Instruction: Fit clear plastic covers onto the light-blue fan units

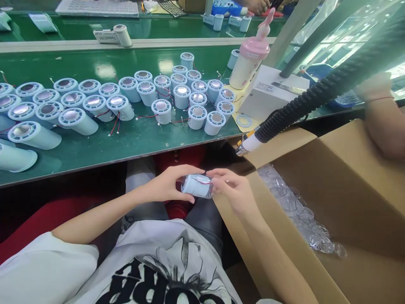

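Over my lap, my left hand [175, 183] is wrapped round a light-blue cylinder [193, 185] that lies on its side. A clear plastic sleeve [208, 193] seems to surround it and reaches past its right end. A thin red wire [205, 182] runs along the cylinder towards my right hand [232, 190]. The fingers of that hand are pinched at the wire's end, close to the sleeve's rim; whether they also touch the rim I cannot tell.
Many similar cylinders [161, 110] with wires stand on the green bench [136, 145]. An open carton [357, 177] at right holds clear plastic pieces [297, 211]. A black corrugated hose [303, 97] slants overhead. A pink-topped bottle [249, 59] stands behind; another person's arm [381, 114] is at right.
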The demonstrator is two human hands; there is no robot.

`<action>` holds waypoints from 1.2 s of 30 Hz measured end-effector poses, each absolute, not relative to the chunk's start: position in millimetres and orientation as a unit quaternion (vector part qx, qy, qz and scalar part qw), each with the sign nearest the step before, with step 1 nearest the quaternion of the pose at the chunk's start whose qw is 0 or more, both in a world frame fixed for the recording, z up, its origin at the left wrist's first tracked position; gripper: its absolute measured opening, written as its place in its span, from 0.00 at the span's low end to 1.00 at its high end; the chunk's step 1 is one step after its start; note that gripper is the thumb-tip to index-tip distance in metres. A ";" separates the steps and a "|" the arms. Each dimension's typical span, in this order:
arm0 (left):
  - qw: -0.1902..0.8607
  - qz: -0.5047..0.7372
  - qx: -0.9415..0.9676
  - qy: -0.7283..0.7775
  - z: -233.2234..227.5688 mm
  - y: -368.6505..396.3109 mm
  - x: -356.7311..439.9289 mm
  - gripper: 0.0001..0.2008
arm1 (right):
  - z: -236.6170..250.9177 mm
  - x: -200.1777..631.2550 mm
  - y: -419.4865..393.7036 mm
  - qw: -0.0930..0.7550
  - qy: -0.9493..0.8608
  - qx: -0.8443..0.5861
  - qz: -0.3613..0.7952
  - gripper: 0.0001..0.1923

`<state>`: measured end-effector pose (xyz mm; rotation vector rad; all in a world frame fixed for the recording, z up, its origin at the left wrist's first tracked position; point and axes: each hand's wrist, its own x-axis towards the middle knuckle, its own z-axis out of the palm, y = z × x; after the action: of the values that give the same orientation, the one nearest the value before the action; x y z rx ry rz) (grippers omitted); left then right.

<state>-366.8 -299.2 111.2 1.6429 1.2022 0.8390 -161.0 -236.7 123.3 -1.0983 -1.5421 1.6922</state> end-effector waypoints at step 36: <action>0.533 0.366 0.630 0.430 131.7 -316.9 -365.5 0.37 | 128.8 -145.8 -248.9 0.197 -0.529 -0.328 0.758 0.19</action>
<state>-365.5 -316.9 131.7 1.5034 1.0259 0.8718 -145.8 -248.9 128.8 -0.9189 -1.4802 2.1215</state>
